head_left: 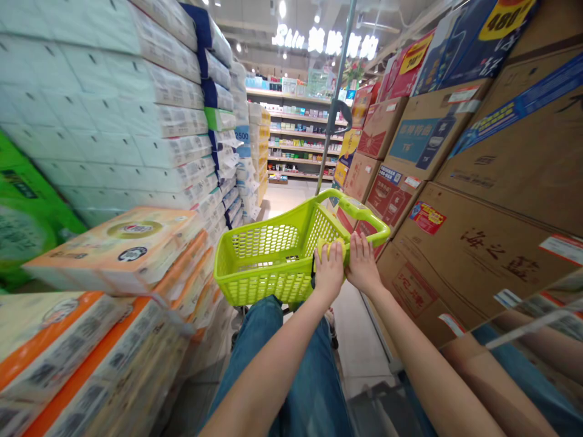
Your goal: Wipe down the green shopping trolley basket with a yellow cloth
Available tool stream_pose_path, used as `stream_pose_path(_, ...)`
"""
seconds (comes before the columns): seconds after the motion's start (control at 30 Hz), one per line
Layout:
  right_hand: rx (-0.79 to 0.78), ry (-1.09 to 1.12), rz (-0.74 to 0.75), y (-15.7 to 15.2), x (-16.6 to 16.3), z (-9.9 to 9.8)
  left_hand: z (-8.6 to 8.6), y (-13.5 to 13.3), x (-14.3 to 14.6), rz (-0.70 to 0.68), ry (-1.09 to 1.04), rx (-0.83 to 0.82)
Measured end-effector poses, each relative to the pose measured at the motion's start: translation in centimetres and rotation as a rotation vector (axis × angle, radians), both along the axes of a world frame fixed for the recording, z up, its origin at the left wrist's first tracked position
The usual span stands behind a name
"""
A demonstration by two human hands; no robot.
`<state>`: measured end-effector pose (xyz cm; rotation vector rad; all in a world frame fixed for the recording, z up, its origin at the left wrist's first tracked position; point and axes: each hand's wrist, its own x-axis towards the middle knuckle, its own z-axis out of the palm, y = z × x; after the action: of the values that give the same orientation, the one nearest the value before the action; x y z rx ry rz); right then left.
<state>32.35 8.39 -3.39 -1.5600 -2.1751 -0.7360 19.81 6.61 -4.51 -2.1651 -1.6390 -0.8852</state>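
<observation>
A lime-green plastic shopping cart [259, 285] with perforated basket walls stands crosswise in front of my legs. No goods show inside the part of its basket that I can see. My left hand [328, 270] grips the cart's near side where the handle frame begins, its fingers curled over the edge. Just to the right, my right hand [363, 264] holds the looped green handle [380, 229], its fingers laid over the bar. The two hands are close together. Their palms and thumbs are mostly hidden.
Stacked tissue packs [136, 115] line the left, with orange-and-white packs [136, 237] lower and nearer. Cardboard cartons [483, 243] are piled along the right. A slanted metal pole [334, 103] rises beyond the cart. Stocked shelves [300, 130] stand at the far end, past pale floor.
</observation>
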Motion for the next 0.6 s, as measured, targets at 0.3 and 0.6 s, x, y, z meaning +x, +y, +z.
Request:
stream_pose_path(0.3, -0.041, 0.024, 0.012, -0.3, 0.0, 0.5, -4.3, -2.6, -11.1, 0.102, 0.127, -0.002)
stream_pose_path(0.6, -0.028, 0.03, -0.001, -0.3, -0.3, 0.3, -4.2, -4.7, -15.6, 0.253, 0.151, -0.075)
